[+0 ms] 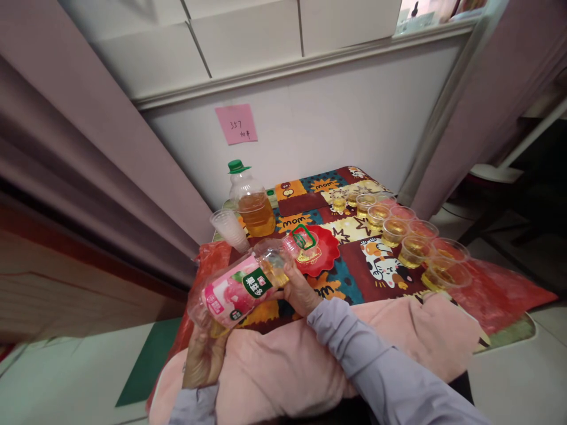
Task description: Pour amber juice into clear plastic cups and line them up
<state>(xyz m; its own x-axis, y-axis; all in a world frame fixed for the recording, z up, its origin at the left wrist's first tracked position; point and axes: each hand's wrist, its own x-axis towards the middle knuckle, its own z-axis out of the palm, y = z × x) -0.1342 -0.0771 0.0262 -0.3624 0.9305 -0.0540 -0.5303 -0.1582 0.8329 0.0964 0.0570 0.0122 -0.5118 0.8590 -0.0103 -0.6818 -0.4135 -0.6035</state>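
A clear plastic bottle (241, 286) with a pink peach label lies tilted, neck pointing right toward a red plate (323, 254), a little amber liquid near its neck. My left hand (204, 354) is wrapped around its base from below. My right hand (301, 289) is closed on the bottle's neck and shoulder. No cap shows on this bottle. The plate lies on a small table (354, 277) covered by a colourful cartoon cloth.
A green-capped bottle (250, 203) half full of amber liquid stands at the table's back left beside a stack of empty cups (230, 229). Several filled plastic cups (414, 239) line the right side. A pink cushion (398, 342) lies at the near edge. Curtains hang on both sides.
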